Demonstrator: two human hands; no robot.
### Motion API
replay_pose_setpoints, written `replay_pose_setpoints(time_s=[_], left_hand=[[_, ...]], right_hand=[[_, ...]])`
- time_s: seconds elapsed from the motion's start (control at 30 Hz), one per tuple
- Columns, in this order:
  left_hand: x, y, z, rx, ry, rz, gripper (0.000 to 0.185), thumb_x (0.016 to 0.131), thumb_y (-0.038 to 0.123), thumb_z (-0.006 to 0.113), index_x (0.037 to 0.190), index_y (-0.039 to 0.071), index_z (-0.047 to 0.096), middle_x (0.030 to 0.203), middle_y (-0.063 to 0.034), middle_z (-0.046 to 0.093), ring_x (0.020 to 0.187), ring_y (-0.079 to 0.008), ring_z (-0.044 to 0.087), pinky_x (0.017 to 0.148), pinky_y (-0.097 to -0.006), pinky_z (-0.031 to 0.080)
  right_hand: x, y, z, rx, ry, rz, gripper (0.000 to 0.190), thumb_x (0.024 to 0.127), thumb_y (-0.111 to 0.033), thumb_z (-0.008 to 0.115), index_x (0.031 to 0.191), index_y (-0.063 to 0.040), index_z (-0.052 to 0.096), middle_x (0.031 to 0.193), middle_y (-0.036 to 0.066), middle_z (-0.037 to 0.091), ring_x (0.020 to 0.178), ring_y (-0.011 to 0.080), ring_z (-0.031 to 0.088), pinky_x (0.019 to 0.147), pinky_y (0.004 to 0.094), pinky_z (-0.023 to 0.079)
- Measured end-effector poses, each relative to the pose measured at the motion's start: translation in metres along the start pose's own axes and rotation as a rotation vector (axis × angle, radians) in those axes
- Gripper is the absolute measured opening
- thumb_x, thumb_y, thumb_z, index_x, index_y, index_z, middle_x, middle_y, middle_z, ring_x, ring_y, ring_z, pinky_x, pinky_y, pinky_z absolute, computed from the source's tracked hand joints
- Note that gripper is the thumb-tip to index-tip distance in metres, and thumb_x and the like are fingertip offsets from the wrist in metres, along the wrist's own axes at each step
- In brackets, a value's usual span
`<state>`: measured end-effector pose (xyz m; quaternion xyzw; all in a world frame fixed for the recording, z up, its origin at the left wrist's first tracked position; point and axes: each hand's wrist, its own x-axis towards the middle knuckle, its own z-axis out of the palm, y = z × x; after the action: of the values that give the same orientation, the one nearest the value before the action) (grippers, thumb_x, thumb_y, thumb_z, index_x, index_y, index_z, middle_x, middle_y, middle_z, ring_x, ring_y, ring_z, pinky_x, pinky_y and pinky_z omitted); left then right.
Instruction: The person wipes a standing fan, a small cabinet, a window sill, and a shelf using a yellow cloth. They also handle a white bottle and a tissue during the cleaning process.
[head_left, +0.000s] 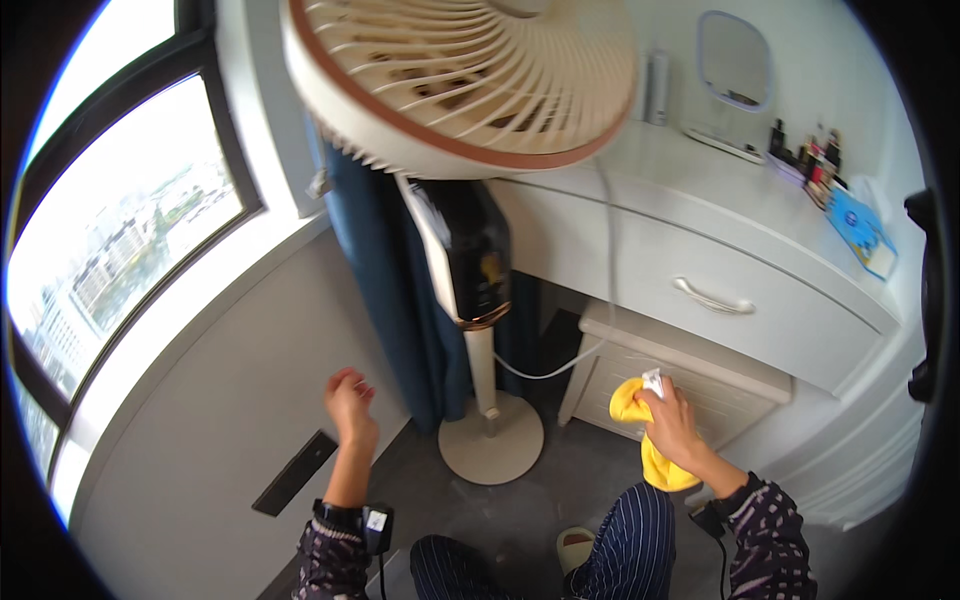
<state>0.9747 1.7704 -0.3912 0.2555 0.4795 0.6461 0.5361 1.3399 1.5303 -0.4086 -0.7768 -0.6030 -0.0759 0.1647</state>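
A yellow cloth (666, 466) with a white tag (652, 382) is gripped in my right hand (673, 426), its lower end hanging down. That hand is in front of a low off-white cabinet (697, 360). My left hand (350, 405) hovers by the grey wall below the window, loosely curled, with nothing seen in it. Between and beyond both hands stands a white pedestal fan (480, 360) on a round base (491, 442). Its large grille head (465, 90) with a copper-coloured rim tilts towards me, above a glossy black control panel (480, 255). Neither hand touches the fan.
A white dressing table (675, 195) with a drawer handle (712, 297) is at the right, bearing a mirror (735, 60), cosmetics (814, 161) and a blue tissue pack (859, 229). The fan's cable (611, 247) loops down. A blue curtain (390, 300) hangs behind; a window (127, 247) is left.
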Motion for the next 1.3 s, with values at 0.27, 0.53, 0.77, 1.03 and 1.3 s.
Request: replay_pose_setpoints(time_s=[0.27, 0.53, 0.77, 1.03, 1.3], left_hand=[[-0.039, 0.087, 0.018, 0.404, -0.817, -0.409, 0.051, 0.100, 0.042, 0.038, 0.124, 0.000, 0.052, 0.119, -0.0124, 0.058, 0.107, -0.0196, 0.057, 0.091, -0.0331, 0.047], [-0.113, 0.222, -0.072, 0.399, -0.673, -0.286, 0.049, 0.082, 0.017, 0.071, 0.123, 0.000, 0.050, 0.112, -0.0085, 0.059, 0.101, -0.0166, 0.058, 0.088, -0.0308, 0.049], [-0.182, 0.392, -0.112, -0.106, -0.174, -0.379, 0.023, 0.092, 0.006, 0.053, 0.112, -0.004, 0.057, 0.106, -0.0128, 0.064, 0.094, -0.0233, 0.065, 0.085, -0.0384, 0.054], [-0.208, 0.487, -0.126, 0.197, -0.053, -0.137, 0.027, 0.090, 0.016, 0.062, 0.108, -0.005, 0.061, 0.090, -0.0079, 0.067, 0.072, -0.0122, 0.064, 0.063, -0.0247, 0.052], [-0.167, 0.431, -0.162, 0.429, 0.058, -0.274, 0.034, 0.087, 0.015, 0.064, 0.115, -0.003, 0.056, 0.092, -0.0126, 0.066, 0.072, -0.0166, 0.065, 0.062, -0.0248, 0.052]], right_hand=[[0.096, -0.234, -0.028, 1.560, -0.238, -0.248, 0.042, 0.076, 0.002, 0.065, 0.116, 0.000, 0.053, 0.124, 0.012, 0.048, 0.108, 0.0172, 0.051, 0.093, 0.0299, 0.041], [0.130, -0.383, -0.101, 1.524, -0.309, -0.322, 0.054, 0.074, -0.002, 0.076, 0.122, -0.002, 0.053, 0.116, 0.012, 0.051, 0.106, 0.0213, 0.056, 0.091, 0.0309, 0.048], [0.147, -0.428, -0.237, 1.939, -0.854, 0.069, 0.050, 0.077, 0.007, 0.071, 0.123, -0.001, 0.052, 0.113, 0.006, 0.059, 0.100, 0.0130, 0.058, 0.087, 0.0255, 0.051], [0.160, -0.451, -0.370, 2.054, -1.291, 0.212, 0.045, 0.087, 0.002, 0.061, 0.128, -0.006, 0.045, 0.114, 0.008, 0.057, 0.104, 0.0182, 0.057, 0.091, 0.0304, 0.049], [0.231, -0.475, -0.309, 1.214, -0.026, -0.088, 0.025, 0.084, 0.000, 0.059, 0.109, 0.000, 0.056, 0.110, 0.012, 0.058, 0.105, 0.0263, 0.053, 0.095, 0.0350, 0.039]])
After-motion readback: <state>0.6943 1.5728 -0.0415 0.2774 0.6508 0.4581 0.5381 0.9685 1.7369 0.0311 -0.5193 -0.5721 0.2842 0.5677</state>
